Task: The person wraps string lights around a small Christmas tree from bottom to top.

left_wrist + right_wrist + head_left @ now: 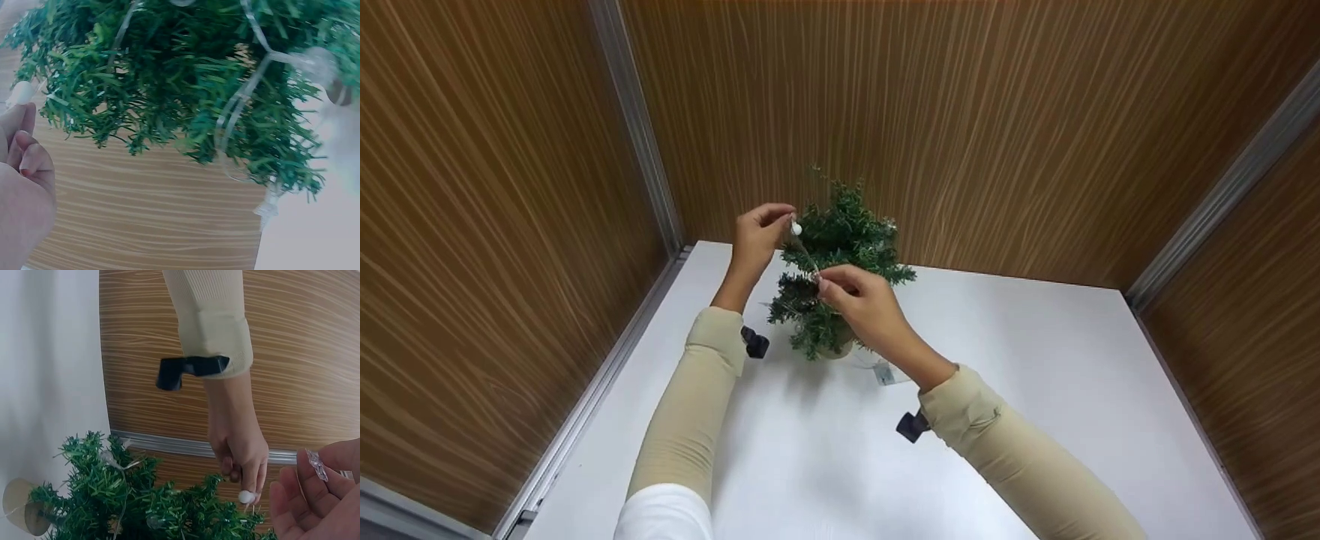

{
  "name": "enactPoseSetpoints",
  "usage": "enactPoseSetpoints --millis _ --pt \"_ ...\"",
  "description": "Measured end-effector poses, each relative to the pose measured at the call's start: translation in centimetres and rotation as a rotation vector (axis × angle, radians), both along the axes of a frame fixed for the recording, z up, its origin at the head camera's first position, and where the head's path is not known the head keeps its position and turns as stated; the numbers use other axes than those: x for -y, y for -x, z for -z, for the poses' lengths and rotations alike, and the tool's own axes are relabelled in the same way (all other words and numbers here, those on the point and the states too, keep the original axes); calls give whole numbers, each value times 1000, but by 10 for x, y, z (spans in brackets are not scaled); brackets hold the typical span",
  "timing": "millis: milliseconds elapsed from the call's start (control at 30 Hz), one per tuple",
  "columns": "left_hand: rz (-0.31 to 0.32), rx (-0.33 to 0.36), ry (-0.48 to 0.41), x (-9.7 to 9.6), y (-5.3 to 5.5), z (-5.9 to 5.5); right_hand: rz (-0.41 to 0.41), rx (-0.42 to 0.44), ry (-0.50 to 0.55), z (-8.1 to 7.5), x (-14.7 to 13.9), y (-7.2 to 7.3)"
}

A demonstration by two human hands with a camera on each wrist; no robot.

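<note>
A small green artificial Christmas tree stands at the back of the white table, with a clear-wired light string draped on its branches. At the tree's upper left, my left hand pinches a small white ball between thumb and fingertips. Lower down, in front of the branches, my right hand pinches a clear, faceted plastic light piece of the string. A thin strand runs between the two hands. Another clear star-shaped light hangs below a branch in the left wrist view.
The tree's round beige base rests on the white table. A small flat see-through piece lies on the table under my right wrist. Wood-grain panels with metal corner rails enclose the back and sides.
</note>
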State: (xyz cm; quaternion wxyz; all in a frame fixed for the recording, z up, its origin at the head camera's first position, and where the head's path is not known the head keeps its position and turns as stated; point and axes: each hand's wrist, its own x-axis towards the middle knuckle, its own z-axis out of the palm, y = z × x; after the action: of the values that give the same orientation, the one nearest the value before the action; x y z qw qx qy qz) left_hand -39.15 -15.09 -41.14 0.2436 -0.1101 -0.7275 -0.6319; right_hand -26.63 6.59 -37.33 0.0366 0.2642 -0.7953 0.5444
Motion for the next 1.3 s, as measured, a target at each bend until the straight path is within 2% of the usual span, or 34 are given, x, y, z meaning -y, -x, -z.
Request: enactPoseSetpoints --millis 133,433,567,700,867,1067,1300 --pt "-9 -34 51 -3 -10 4 32 -29 10 -3 -11 -1" --pt "-67 -48 283 -16 -35 13 97 -67 52 -13 -39 4" --pt "-103 -60 375 -21 -46 13 117 -91 52 -13 -45 8" --pt "-112 -123 479 -25 -54 11 127 -97 34 -11 -48 13" --pt "-75 -212 592 -28 -60 10 141 -112 -6 -12 -50 17" --pt "-105 -208 610 -30 -59 14 167 -149 2 -27 -48 27" --pt "-163 -152 554 -34 -52 14 170 -154 44 -50 -32 55"
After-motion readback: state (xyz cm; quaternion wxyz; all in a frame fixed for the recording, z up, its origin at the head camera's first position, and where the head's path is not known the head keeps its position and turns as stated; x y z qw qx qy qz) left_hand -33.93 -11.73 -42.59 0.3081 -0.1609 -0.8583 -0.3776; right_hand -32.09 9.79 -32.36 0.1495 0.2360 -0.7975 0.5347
